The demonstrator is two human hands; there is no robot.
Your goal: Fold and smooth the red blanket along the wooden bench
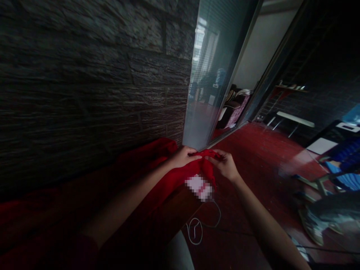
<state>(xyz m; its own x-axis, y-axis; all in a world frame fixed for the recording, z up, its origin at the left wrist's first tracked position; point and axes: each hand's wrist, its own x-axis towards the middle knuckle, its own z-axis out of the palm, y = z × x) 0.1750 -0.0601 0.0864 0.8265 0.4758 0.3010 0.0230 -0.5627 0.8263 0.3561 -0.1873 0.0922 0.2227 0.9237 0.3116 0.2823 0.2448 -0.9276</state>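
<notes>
A red cloth [174, 180] lies over a dark brown surface [180, 210] beside the wall, its far end raised between my two hands. My left hand [184, 156] pinches the cloth's upper edge from the left. On the right, my right hand [225, 164] has its thumb and fingers closed on the same edge, a short way from my left hand. Just below the hands is a pale pixelated object [199, 187], apparently with a thin white cable [218, 213] running from it and looping down over the floor.
A dark stone-block wall [112, 82] rises on the left, next to a glass panel [210, 75] and a doorway. On the red floor [253, 150] at right are a white bench [295, 119] and a seated person's legs and shoes [312, 225]. Dark cables cross the floor.
</notes>
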